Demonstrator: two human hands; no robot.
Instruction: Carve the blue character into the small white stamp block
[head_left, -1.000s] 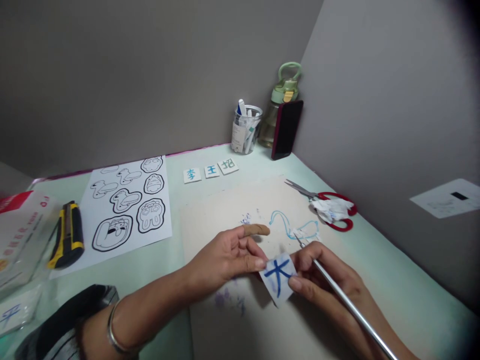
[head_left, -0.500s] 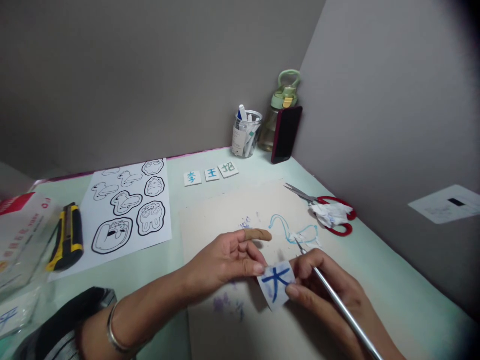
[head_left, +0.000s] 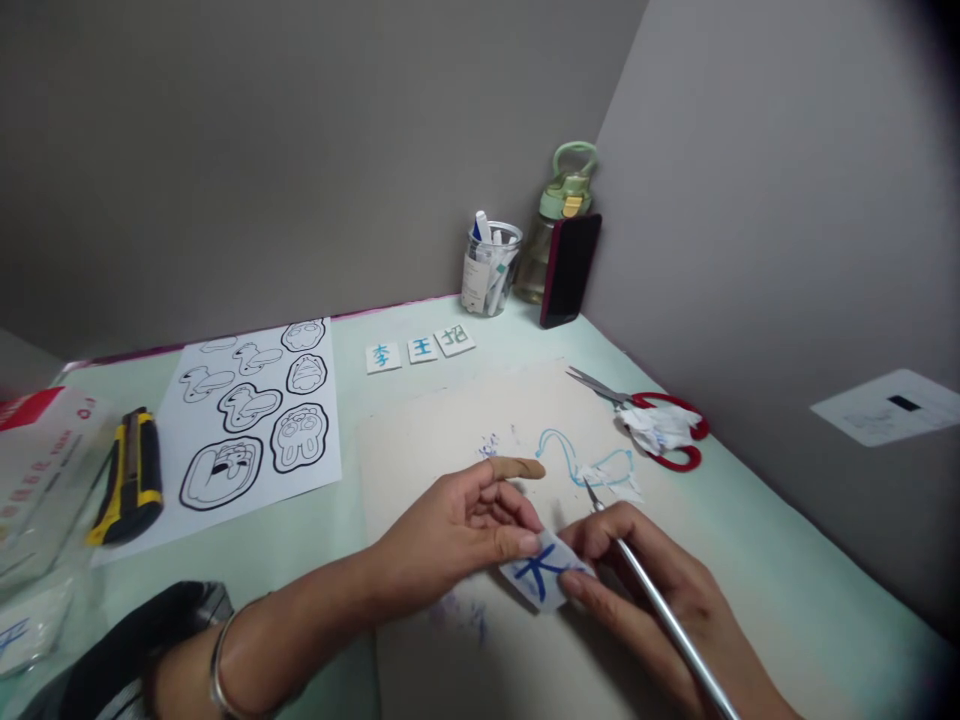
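Between both hands is a small piece of pale paper (head_left: 538, 578) with a dark blue character on it. My left hand (head_left: 472, 530) pinches its upper left part between thumb and fingers; a brown bandage (head_left: 517, 468) wraps the outstretched index finger. My right hand (head_left: 660, 590) grips the paper's right edge with the thumb. A silver craft knife (head_left: 664, 615) lies across that same hand, its pointed blade aimed up and away. Beneath is a beige board (head_left: 420, 430) with purple smudges and a blue line drawing of a bird (head_left: 559, 445).
Red-handled scissors (head_left: 660, 400) with crumpled paper on them lie at right. Three character tiles (head_left: 422, 348) stand behind the board. A yellow-black box cutter (head_left: 133, 475) rests by a printed sheet (head_left: 315, 480). A jar of pens (head_left: 491, 270), a bottle (head_left: 534, 245) and a phone (head_left: 571, 270) stand at the back.
The paper piece has tilted and shifted slightly left. My left thumb has slid further over its upper corner, and my right hand has moved a little left with the knife.
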